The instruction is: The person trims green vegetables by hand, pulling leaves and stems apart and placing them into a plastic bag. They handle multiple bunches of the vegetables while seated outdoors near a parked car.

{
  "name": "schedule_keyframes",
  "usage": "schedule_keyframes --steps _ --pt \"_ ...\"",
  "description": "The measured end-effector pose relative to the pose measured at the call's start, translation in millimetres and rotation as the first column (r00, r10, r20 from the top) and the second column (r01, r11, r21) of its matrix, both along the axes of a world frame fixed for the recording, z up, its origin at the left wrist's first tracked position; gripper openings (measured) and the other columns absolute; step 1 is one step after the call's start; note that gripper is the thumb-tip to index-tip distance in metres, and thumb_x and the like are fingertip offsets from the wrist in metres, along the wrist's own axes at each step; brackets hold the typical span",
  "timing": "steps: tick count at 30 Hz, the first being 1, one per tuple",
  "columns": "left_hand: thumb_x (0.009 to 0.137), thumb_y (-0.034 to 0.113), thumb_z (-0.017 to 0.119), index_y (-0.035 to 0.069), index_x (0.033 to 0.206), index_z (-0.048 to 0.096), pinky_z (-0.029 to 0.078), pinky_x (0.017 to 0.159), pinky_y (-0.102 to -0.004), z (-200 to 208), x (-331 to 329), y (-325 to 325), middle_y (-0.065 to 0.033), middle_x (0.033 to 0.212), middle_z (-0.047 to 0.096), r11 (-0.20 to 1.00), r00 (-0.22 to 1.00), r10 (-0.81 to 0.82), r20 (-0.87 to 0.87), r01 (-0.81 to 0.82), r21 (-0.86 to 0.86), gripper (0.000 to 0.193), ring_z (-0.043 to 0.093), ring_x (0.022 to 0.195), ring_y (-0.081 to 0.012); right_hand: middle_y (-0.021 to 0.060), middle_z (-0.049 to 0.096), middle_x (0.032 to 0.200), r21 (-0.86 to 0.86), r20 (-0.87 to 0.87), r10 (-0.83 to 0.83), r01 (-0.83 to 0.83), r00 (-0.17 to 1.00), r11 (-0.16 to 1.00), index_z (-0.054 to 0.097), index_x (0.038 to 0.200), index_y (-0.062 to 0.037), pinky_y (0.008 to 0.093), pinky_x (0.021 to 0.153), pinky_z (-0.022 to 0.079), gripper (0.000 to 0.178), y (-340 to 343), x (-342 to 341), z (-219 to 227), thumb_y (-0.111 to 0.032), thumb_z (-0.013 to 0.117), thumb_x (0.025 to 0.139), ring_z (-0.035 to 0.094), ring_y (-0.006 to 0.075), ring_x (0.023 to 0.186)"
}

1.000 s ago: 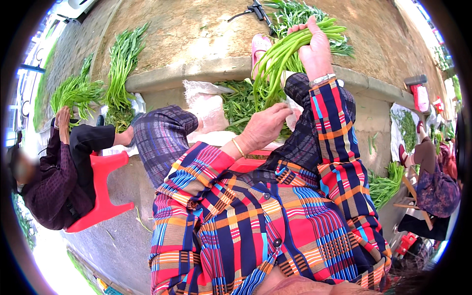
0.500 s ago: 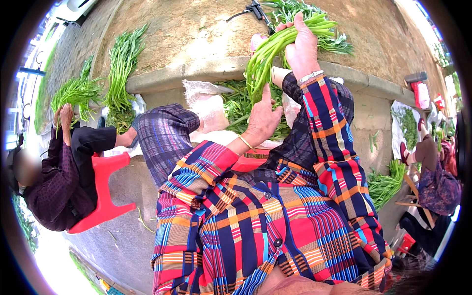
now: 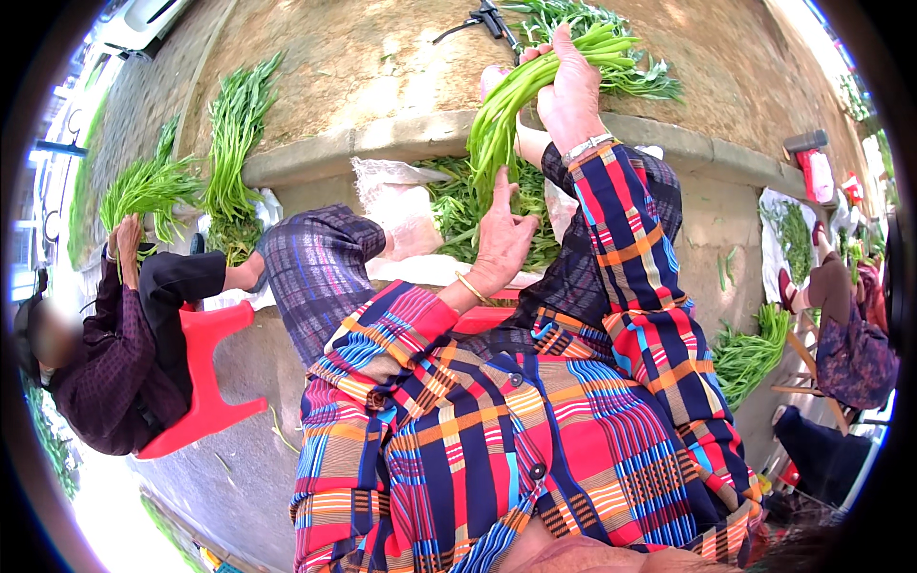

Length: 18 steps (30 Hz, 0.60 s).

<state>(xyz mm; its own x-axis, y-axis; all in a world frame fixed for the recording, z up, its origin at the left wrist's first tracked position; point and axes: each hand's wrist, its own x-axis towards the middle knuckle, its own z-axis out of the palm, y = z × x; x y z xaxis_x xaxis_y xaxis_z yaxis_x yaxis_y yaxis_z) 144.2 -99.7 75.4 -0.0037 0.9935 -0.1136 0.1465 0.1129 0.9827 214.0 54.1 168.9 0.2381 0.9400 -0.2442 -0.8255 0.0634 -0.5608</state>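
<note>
My right hand [image 3: 573, 95] is closed around a thick bunch of long green leafy-vegetable stems [image 3: 511, 100], held up in front of me. The stems bend down to the left of the fist. My left hand [image 3: 501, 239] is just below, its index finger stretched up against the lower part of the bunch. Its other fingers are partly bent, and nothing shows in its grip. Under both hands, a heap of loose greens [image 3: 449, 201] lies on a white plastic sack [image 3: 392, 205] between my knees.
A concrete curb [image 3: 382, 138] runs across ahead, with more greens [image 3: 650, 76] on the dirt beyond. At left, a person [image 3: 115, 363] on a red stool [image 3: 205, 372] holds greens, near a tall bundle [image 3: 239, 134]. Another bundle [image 3: 750, 353] lies at right, near a seated person [image 3: 850, 353].
My view has shifted slightly. My right hand still grips the bunch, and my left hand's index finger stays against its lower part; both have moved very little.
</note>
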Motion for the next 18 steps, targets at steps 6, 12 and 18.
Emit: schedule_keyframes --steps 6,12,18 --pt "0.074 0.005 0.051 0.008 0.134 0.009 0.05 0.05 -0.0237 4.3 -2.0 6.8 -0.0182 0.115 0.046 0.997 1.0 0.005 -0.005 -0.006 -0.083 0.074 0.057 0.067 -0.0144 0.0084 0.049 0.066 0.021 -0.022 0.032 -0.032 0.999 0.999 0.047 0.076 0.0004 0.0352 0.059 0.046 0.023 -1.8 1.2 0.7 -0.019 0.059 0.08 0.052 0.0227 0.06" --pt "0.08 0.009 0.049 0.0 0.132 0.015 0.049 0.055 -0.0235 8.5 -2.1 20.4 -0.0163 0.102 0.052 0.986 0.956 0.016 0.292 0.033 -0.163 0.062 0.057 0.069 -0.0149 0.0082 0.05 0.066 0.049 0.056 -0.033 0.03 0.998 0.998 0.047 0.076 0.0001 0.0353 0.056 0.046 0.025 2.3 -3.3 -1.3 -0.02 0.062 0.078 0.052 0.023 0.059" --pt "0.081 0.012 0.052 -0.006 0.127 0.024 0.049 0.055 -0.0236 -2.2 5.5 37.1 -0.0149 0.094 0.055 0.979 0.905 0.089 0.417 -0.002 -0.204 0.057 0.057 0.064 -0.0144 0.0079 0.05 0.065 0.05 0.1 -0.036 0.031 0.994 0.998 0.048 0.075 -0.0005 0.0386 0.053 0.045 0.024 2.9 -6.9 -5.4 -0.02 0.062 0.077 0.053 0.0226 0.058"
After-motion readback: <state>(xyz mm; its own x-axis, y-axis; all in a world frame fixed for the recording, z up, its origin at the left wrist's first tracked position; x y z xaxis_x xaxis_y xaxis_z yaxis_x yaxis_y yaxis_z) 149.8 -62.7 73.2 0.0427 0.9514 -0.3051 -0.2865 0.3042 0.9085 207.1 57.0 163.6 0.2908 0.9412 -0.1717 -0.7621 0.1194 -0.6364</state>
